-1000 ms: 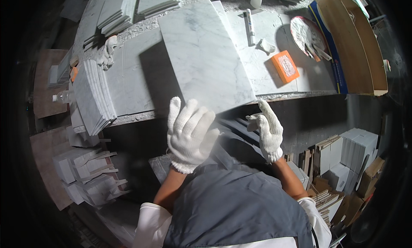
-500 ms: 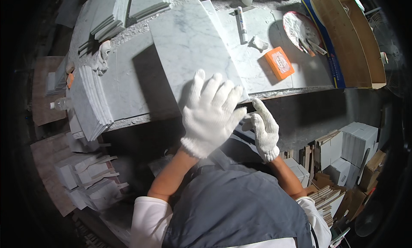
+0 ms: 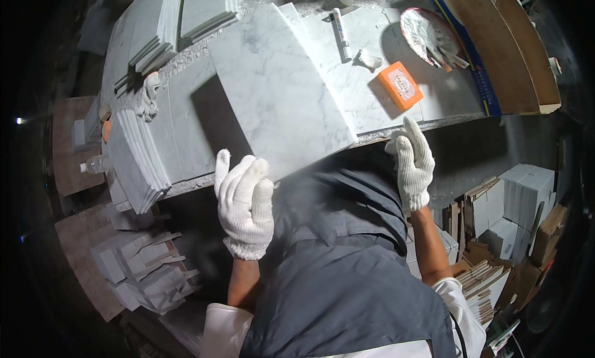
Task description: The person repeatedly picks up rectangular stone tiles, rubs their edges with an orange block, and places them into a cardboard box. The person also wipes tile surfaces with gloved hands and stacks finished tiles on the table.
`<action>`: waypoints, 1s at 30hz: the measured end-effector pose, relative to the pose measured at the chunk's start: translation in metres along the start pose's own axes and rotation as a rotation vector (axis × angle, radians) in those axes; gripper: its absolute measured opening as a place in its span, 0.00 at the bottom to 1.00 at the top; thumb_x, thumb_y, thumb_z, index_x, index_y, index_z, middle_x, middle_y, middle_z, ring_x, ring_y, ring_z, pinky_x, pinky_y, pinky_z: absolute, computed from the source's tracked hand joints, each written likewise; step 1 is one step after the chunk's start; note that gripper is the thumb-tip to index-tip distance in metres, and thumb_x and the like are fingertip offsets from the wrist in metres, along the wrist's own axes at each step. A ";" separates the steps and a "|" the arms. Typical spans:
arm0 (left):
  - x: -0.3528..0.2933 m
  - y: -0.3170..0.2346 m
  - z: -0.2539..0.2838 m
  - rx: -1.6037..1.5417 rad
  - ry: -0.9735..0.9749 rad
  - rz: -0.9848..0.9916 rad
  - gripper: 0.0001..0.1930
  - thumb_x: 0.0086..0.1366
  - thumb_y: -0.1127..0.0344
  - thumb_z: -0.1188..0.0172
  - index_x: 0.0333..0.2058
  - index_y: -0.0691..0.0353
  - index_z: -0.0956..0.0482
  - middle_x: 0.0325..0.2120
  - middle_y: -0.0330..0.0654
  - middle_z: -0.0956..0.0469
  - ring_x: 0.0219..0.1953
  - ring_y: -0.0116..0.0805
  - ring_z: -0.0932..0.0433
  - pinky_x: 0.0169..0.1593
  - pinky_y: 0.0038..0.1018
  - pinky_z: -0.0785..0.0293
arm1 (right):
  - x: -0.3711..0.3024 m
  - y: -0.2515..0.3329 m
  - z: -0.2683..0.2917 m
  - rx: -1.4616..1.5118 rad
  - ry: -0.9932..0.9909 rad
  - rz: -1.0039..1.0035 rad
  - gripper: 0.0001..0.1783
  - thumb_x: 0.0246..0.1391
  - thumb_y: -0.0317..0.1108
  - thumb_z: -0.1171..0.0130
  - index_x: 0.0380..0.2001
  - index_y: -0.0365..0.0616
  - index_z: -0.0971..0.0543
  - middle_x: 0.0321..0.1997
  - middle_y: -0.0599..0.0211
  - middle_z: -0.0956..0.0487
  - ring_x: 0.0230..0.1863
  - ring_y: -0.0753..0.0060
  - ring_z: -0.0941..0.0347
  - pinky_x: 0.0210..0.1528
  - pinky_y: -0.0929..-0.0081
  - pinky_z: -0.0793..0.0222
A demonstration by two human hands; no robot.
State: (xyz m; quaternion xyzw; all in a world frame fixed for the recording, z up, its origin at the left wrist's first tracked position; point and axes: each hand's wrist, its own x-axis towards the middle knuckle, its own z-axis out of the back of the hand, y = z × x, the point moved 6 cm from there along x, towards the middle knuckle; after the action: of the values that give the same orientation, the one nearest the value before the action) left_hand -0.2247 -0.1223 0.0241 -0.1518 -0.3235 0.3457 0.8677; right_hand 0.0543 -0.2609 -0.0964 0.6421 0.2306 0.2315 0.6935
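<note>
A grey-veined white marble tile [image 3: 288,91] lies at a slant on the bench, its near edge jutting past the bench edge. To its left falls a dark shadow, and another pale slab shows along its right side. My left hand [image 3: 245,206], in a white knitted glove, is beside the tile's near left corner; its fingers are loosely bent and apart, and I see nothing in them. Past the near right corner, my right hand [image 3: 414,166], gloved alike, has its fingers stretched out and holds nothing. Nearest to it lies an orange box [image 3: 400,86].
Stacked marble tiles [image 3: 139,156] stand at the bench's left, with more stacks [image 3: 209,11] behind. A marker [image 3: 341,35], a white lump [image 3: 370,59], a round dish [image 3: 427,35] of white paste and a long cardboard box [image 3: 496,48] sit right. White boxes [image 3: 524,197] stand below right.
My left hand has come off the tile's top, moving left and nearer to me. My right hand has moved right, away from the corner. The view has shifted slightly.
</note>
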 end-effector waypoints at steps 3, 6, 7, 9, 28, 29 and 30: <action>-0.002 0.007 -0.007 0.030 -0.041 -0.023 0.14 0.73 0.67 0.42 0.49 0.70 0.17 0.47 0.51 0.16 0.55 0.48 0.19 0.72 0.55 0.38 | 0.027 0.047 -0.003 -0.415 -0.022 0.544 0.17 0.60 0.21 0.35 0.53 0.39 0.16 0.46 0.58 0.14 0.48 0.65 0.16 0.51 0.72 0.22; 0.004 0.014 -0.023 0.068 -0.057 -0.050 0.15 0.71 0.65 0.39 0.51 0.68 0.18 0.50 0.49 0.18 0.60 0.47 0.23 0.73 0.57 0.40 | 0.063 0.067 -0.018 -0.657 -0.042 0.780 0.14 0.53 0.27 0.28 0.44 0.44 0.15 0.47 0.61 0.14 0.48 0.58 0.17 0.53 0.66 0.23; 0.006 0.016 -0.029 0.082 -0.051 -0.050 0.16 0.70 0.64 0.38 0.52 0.67 0.18 0.51 0.47 0.18 0.61 0.47 0.24 0.73 0.58 0.40 | 0.075 0.068 -0.024 -0.727 -0.021 0.814 0.14 0.51 0.27 0.28 0.43 0.45 0.15 0.47 0.62 0.14 0.48 0.56 0.17 0.53 0.65 0.23; 0.008 0.018 -0.038 0.117 -0.052 -0.082 0.18 0.71 0.62 0.39 0.54 0.66 0.19 0.56 0.48 0.21 0.65 0.48 0.28 0.73 0.57 0.41 | 0.095 0.065 -0.041 -0.904 -0.012 0.831 0.15 0.48 0.34 0.26 0.42 0.51 0.14 0.48 0.65 0.15 0.50 0.55 0.19 0.58 0.60 0.26; 0.010 0.022 -0.052 0.088 -0.099 -0.129 0.18 0.68 0.59 0.41 0.52 0.62 0.19 0.49 0.49 0.22 0.54 0.53 0.26 0.69 0.56 0.41 | 0.157 0.051 -0.083 -1.139 0.017 0.705 0.17 0.54 0.37 0.33 0.48 0.55 0.14 0.38 0.64 0.14 0.44 0.56 0.20 0.52 0.59 0.27; 0.010 0.021 -0.052 0.105 -0.118 -0.142 0.18 0.68 0.60 0.41 0.53 0.62 0.19 0.49 0.49 0.22 0.54 0.53 0.26 0.69 0.56 0.41 | 0.154 0.059 -0.078 -1.087 -0.012 0.750 0.18 0.54 0.36 0.33 0.49 0.55 0.14 0.38 0.64 0.13 0.44 0.56 0.19 0.52 0.60 0.26; 0.010 0.022 -0.052 0.102 -0.114 -0.138 0.18 0.68 0.60 0.40 0.53 0.62 0.19 0.49 0.49 0.22 0.54 0.54 0.26 0.69 0.56 0.41 | 0.149 0.066 -0.073 -1.036 -0.035 0.778 0.17 0.54 0.35 0.32 0.49 0.54 0.14 0.38 0.64 0.13 0.43 0.57 0.19 0.52 0.62 0.25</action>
State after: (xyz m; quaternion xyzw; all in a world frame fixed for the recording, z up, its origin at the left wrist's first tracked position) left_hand -0.1954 -0.1020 -0.0207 -0.0647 -0.3641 0.3094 0.8761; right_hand 0.1250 -0.1070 -0.0389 0.2647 -0.1717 0.5366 0.7826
